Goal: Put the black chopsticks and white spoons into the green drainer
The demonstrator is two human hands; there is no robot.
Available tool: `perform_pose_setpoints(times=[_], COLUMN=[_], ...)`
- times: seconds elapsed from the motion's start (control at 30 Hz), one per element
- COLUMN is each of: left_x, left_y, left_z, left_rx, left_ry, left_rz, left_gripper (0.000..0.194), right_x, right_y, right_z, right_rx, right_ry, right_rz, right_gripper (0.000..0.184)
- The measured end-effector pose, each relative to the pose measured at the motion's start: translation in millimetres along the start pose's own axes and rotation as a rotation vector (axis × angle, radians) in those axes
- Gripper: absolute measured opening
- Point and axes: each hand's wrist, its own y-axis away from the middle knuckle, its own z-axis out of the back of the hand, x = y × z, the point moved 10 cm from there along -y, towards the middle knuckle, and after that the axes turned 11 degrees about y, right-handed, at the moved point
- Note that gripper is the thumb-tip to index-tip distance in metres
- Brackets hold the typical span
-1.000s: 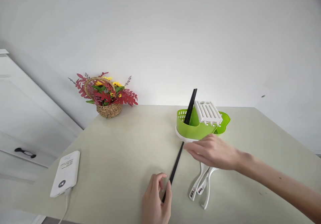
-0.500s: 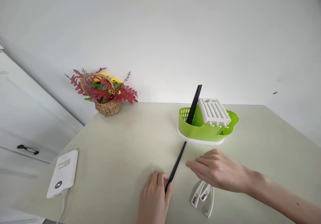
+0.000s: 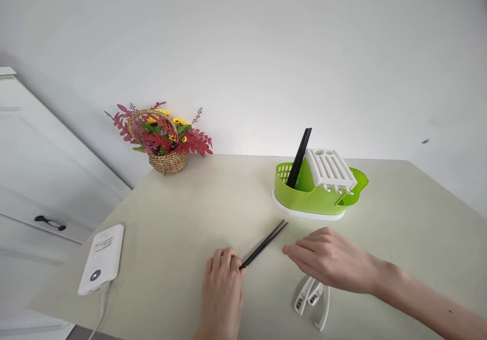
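Slightly parted at the tips, the black chopsticks could splay if the left hand, grasping their near ends before the green caddy, slackens; the right hand, its grip impossible to tell, could knock the white utensils by dropping.

Two hands, two held chopsticks, one caddy

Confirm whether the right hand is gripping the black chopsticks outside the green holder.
No, the left hand holds those chopsticks at their near end, while the right hand is apart from them.
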Motion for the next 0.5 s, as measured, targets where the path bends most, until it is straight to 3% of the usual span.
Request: perform_pose_setpoints(times=[0.3,0.43,0.5], left_x=[32.1,25.6,19.4], left_y=[3.6,3.0,1.8], left_z=[20.6,25.9,26.9], left_rx=[0.036,0.051,0.055], left_ry=[0.534,0.726,0.769], left_rz=[0.188,0.188,0.164], left_gripper=[0.028,0.028,0.025], right_x=[-21.2,-36.8,-38.2], right_y=[-2.2,-4.7,-8.0], right_z=[-11.0,-22.7,-22.3], right_rx=[0.142,0.322,0.352], right_ry=[-0.264,-0.666,-0.854], right_rz=[-0.240,-0.516,-0.607], right_gripper=[0.028,0.024,0.030])
